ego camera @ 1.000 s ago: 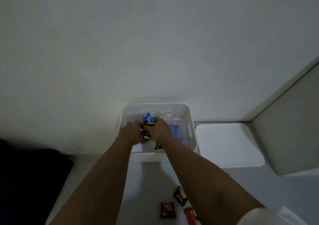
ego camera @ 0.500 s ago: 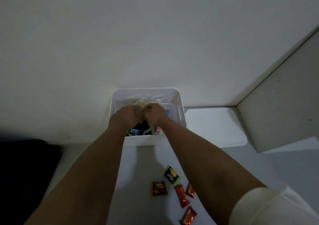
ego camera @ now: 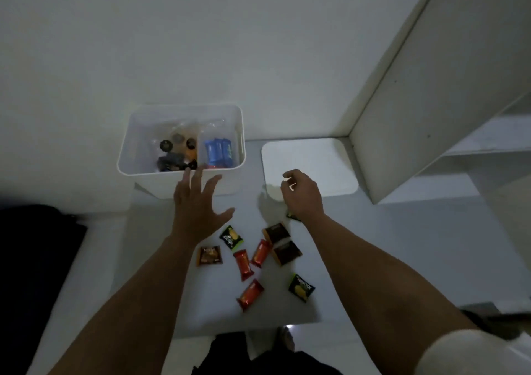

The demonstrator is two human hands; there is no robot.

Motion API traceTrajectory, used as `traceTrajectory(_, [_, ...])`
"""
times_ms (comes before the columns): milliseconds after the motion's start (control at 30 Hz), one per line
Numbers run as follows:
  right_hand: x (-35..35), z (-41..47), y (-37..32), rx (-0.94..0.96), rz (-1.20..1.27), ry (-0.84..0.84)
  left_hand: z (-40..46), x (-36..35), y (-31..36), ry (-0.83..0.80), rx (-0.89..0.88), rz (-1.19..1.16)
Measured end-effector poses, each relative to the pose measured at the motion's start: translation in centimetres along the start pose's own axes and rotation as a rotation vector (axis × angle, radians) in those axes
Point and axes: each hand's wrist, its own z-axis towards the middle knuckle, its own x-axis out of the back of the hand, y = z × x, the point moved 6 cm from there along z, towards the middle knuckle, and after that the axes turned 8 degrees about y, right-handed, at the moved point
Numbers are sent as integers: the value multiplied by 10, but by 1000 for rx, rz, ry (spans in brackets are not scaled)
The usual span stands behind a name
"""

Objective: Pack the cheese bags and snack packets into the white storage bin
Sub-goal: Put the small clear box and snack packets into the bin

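Both hands are out of the white storage bin (ego camera: 184, 182) now, left hand (ego camera: 198, 205) spread empty, right hand (ego camera: 301, 193) loosely curled on nothing (bagged stuff stays inside), so the snack packets (ego camera: 250, 262) scattered on the table (ego camera: 359, 245) look next.

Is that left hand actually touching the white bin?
Cannot tell. In the head view the left hand has spread fingers overlapping the white bin's near wall, with no visible gap or contact.

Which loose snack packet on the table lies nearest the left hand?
The green-and-black packet, just below the left hand's thumb; the other packets lie farther down or right.
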Motion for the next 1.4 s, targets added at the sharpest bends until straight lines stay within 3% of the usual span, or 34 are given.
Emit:
traceTrajectory(67, [3,-30,49,-21,-81,-51,-19,-8,1,-24,14,102])
traceTrajectory(233, [11,-101,114,4,-219,-194,-48,-7,2,-24,39,88])
traceTrajectory(400, [-8,-164,146,131,-401,-512,-153,-71,0,-509,150,3])
traceTrajectory(533, [-36,-177,164,198,-618,-612,-200,-117,7,-607,169,34])
traceTrajectory(867, [-72,-99,142,284,-534,-379,-129,-142,20,-446,138,-19])
traceTrajectory(1100, [-91,-42,125,464,-623,-409,-91,-157,30,-365,-68,4])
traceTrajectory(1300, [-96,-51,114,686,-504,-131,-92,-164,37,-172,-27,0])
traceTrajectory(1400, [-102,-50,114,648,-447,-182,-94,-163,43,-127,9,-7])
